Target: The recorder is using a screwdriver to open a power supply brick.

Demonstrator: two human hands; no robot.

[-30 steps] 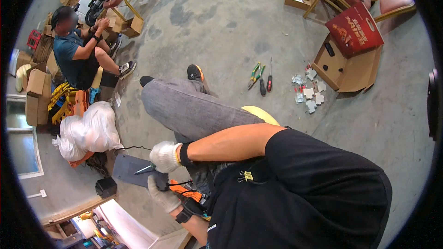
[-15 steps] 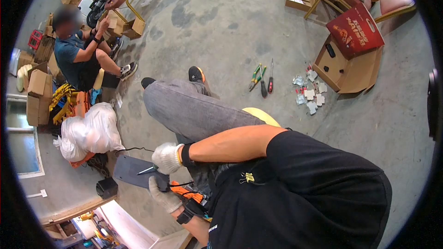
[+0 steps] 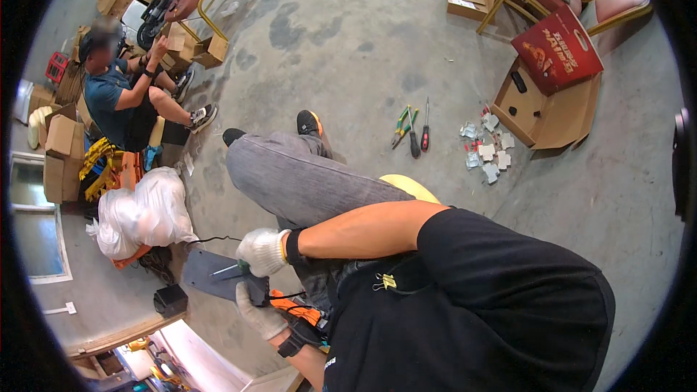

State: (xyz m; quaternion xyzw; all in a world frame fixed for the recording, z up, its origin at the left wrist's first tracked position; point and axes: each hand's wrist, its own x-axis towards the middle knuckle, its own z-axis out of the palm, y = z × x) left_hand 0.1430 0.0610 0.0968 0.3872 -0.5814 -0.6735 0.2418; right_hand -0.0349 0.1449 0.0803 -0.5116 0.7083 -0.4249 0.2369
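My right hand [image 3: 263, 251], in a white knit glove, is closed around the green handle of a screwdriver [image 3: 226, 270]. The screwdriver's metal shaft lies over a dark grey flat panel [image 3: 201, 267]; I cannot tell whether its tip touches the panel. Below it, my left hand [image 3: 259, 315], also gloved, grips a dark block at the panel's near end, with its thumb up along the side. Black cables [image 3: 289, 295] run out from this end toward my lap. Part of the block is hidden by both gloves.
Pliers [image 3: 401, 127], two screwdrivers [image 3: 425, 138] and several white plastic pieces [image 3: 488, 152] lie on the concrete floor. An opened cardboard box [image 3: 563, 116] stands at right. White bags [image 3: 149, 210] sit at left, near a seated person [image 3: 120, 94] with raised hands.
Both hands and the panel have shifted slightly, with the screwdriver now lying at a slightly flatter angle. My grips look the same. The seated person's arms have moved a little.
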